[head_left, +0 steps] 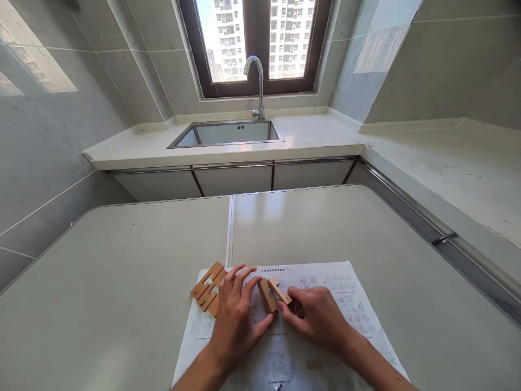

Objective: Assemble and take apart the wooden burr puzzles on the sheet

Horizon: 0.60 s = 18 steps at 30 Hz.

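Note:
My left hand grips a notched wooden block between thumb and fingers over the printed sheet. From the other side, my right hand pinches a second, lighter notched wooden block, close against the first one; I cannot tell whether the two are joined. Left of my left hand lie several flat wooden pieces with cut-outs, partly on the sheet and partly hidden by that hand. Small line drawings and rows of characters cover the paper.
The paper rests on a pale table with a seam down its middle. Beyond its far edge is a counter with a sink, a tall curved faucet and a window. Another counter runs along the right.

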{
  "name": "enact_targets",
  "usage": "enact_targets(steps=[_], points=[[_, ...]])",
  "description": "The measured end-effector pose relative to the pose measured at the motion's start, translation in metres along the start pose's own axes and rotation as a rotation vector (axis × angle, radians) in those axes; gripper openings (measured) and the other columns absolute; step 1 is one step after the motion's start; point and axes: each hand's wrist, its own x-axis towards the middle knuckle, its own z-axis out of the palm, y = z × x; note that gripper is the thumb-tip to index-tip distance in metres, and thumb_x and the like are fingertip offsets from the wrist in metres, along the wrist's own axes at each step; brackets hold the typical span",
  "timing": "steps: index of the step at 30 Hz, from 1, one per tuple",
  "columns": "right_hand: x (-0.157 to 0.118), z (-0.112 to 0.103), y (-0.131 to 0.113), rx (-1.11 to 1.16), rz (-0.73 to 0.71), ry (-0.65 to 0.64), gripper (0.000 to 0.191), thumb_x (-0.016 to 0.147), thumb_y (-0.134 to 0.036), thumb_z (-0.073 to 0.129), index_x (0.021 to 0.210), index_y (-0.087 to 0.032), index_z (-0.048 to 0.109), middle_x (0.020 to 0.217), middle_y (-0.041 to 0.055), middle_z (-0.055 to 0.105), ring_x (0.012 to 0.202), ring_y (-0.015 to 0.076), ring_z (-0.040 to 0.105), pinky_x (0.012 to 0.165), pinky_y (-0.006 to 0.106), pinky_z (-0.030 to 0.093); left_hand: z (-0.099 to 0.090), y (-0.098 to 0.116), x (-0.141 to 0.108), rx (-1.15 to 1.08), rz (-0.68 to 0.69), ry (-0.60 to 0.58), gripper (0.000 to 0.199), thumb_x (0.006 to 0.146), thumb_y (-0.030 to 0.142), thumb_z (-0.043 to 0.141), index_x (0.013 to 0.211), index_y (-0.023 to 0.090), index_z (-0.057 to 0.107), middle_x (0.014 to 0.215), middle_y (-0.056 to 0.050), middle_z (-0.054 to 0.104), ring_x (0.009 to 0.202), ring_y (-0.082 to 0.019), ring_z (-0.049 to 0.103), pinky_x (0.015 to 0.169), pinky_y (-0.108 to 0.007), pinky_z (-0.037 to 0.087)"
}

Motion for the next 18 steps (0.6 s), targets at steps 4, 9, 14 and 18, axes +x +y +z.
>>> enact_targets(steps=[4,9,14,18], points=[[-0.0009,-0.0008,-0.0027,-0.047,-0.012,-0.029,0.032,0.097,-0.034,0.057,0.068,-0.023,0.050,0.064,0.0021,0.075,0.053,0.0177,0.066,0.057,0.029,0.030,-0.0003,0.0009,0.0003,0.000,-0.005,-0.014,0.053,0.082,0.025,0.079,0.130,0.025,0.059,0.144,-0.012,0.059,0.143,-0.040,0.043,0.114,-0.061,0.043],[-0.0010,-0.0012,-0.0028,-0.107,-0.025,-0.038,0.031,0.099,-0.035,0.056,0.070,-0.022,0.054,0.066,0.0025,0.077,0.056,0.0202,0.071,0.057,0.030,0.029,-0.0007,-0.0014,0.0018,0.003,0.004,-0.052,0.053,0.084,0.026,0.078,0.132,0.024,0.057,0.143,-0.012,0.059,0.144,-0.039,0.042,0.114,-0.059,0.043],[-0.0017,-0.0003,-0.0018,-0.126,-0.045,-0.025,0.032,0.098,-0.035,0.059,0.069,-0.022,0.053,0.065,0.0017,0.077,0.055,0.0200,0.072,0.057,0.031,0.028,-0.0025,-0.0051,0.0044,-0.032,0.027,-0.068,0.057,0.083,0.028,0.080,0.135,0.024,0.056,0.133,-0.011,0.066,0.139,-0.040,0.048,0.112,-0.058,0.044],[-0.0018,-0.0012,-0.0024,-0.134,-0.053,-0.026,0.031,0.097,-0.034,0.060,0.069,-0.022,0.052,0.065,0.0012,0.076,0.054,0.0189,0.070,0.057,0.031,0.026,-0.0033,-0.0046,0.0058,-0.042,0.059,-0.103,0.055,0.086,0.024,0.077,0.138,0.028,0.058,0.131,-0.009,0.067,0.137,-0.038,0.050,0.112,-0.057,0.045]])
